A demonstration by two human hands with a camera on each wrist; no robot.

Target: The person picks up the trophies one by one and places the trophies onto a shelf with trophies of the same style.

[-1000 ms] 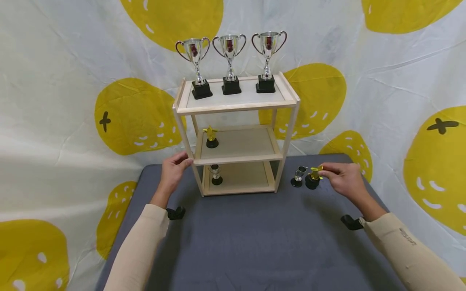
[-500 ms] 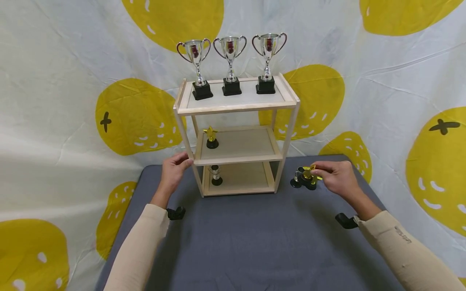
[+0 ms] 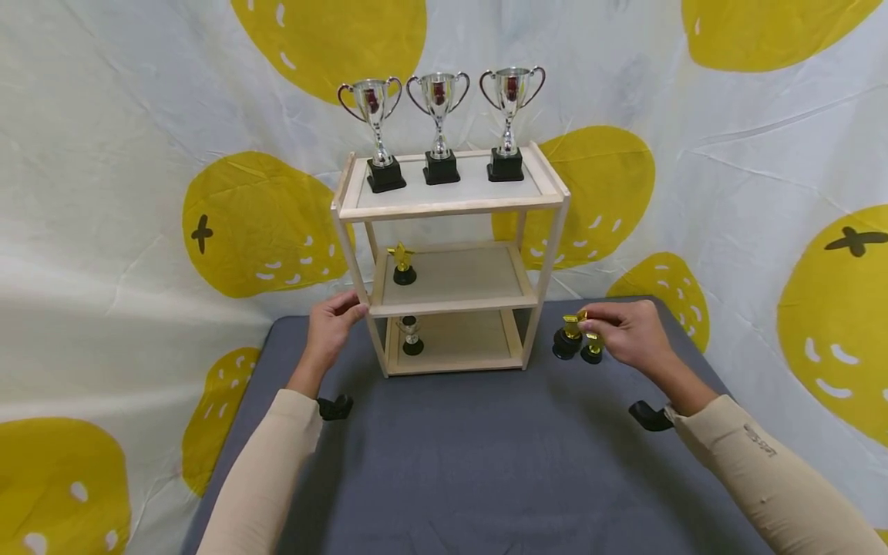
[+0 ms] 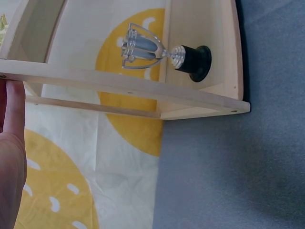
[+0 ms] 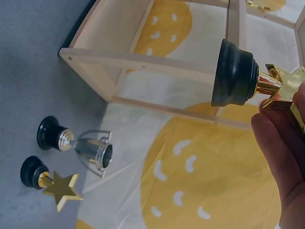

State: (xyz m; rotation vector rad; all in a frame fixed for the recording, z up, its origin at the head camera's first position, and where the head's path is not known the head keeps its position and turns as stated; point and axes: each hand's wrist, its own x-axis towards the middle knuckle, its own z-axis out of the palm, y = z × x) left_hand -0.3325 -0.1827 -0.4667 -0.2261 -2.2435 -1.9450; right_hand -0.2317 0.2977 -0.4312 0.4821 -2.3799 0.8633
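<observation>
My right hand (image 3: 630, 333) pinches a small gold star trophy (image 5: 237, 76) by its star, with its black base raised off the table. Below it on the table stand a second gold star trophy (image 5: 61, 190) and a small silver cup trophy (image 5: 94, 149). From the head view, the held trophy mostly hides that cup. My left hand (image 3: 330, 330) holds the left front post of a wooden shelf rack (image 3: 454, 306), thumb in front, at the middle shelf's height. Another star trophy (image 3: 403, 266) stands left on the middle shelf, and a small silver cup (image 4: 143, 47) stands left on the bottom shelf.
Three larger silver cup trophies stand on the top shelf: left (image 3: 378, 139), middle (image 3: 439, 131) and right (image 3: 509, 127). The rack rests on a grey cloth-covered table (image 3: 451, 462). Behind hangs a white curtain (image 3: 749, 154) with yellow fruit prints.
My right hand has lifted one gold star trophy and carried it left, over the small silver cup beside the other star trophy. My left hand stays on the rack post.
</observation>
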